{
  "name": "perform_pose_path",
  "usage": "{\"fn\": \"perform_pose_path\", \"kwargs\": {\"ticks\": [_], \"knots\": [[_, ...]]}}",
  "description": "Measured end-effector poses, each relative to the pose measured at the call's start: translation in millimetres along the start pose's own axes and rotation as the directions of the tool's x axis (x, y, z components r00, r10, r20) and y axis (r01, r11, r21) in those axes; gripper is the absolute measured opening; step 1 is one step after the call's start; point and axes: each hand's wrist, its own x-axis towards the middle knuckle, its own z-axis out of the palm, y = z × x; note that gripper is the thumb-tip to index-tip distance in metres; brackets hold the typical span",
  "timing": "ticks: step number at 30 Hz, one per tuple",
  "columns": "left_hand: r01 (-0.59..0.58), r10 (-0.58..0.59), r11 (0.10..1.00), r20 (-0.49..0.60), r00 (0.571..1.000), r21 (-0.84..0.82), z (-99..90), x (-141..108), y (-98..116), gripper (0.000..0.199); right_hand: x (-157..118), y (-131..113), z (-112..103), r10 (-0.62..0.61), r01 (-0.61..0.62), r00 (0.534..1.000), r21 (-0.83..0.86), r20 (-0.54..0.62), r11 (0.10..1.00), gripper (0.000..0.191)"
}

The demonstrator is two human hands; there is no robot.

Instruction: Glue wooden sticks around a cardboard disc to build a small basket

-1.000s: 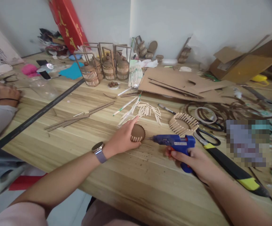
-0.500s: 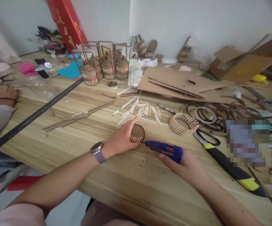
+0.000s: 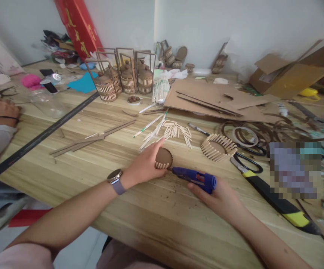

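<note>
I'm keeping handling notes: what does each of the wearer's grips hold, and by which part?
The left grip holds the round base by its left side and near rim; the right grip holds the glue gun near its rear, handle hidden.

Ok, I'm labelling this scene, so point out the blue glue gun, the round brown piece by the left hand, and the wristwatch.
Blue glue gun (image 3: pixel 192 176): head view, on the middle of its body.
Round brown piece (image 3: pixel 164 155): head view, on its flat inner face.
Wristwatch (image 3: pixel 114 175): head view, on its dial.

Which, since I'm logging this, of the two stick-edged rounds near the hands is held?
The brown disc, in the left hand; the splayed-stick ring lies untouched farther right.
</note>
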Motion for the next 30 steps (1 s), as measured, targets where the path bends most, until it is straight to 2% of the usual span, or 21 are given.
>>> {"fn": "perform_pose_path", "kwargs": {"ticks": [11,30], "knots": [[-0.005,0.005,1.0,0.0,1.0,0.008,0.0,0.4,-0.1,0.098,-0.1,1.5,1.8,0.04,-0.04,0.999,-0.035,0.0,0.999,0.033],[-0.005,0.005,1.0,0.006,1.0,0.011,0.3,0.8,-1.1,0.098,-0.6,7.9,5.7,0.013,-0.014,0.999,-0.011,-0.049,1.0,0.033]]}}
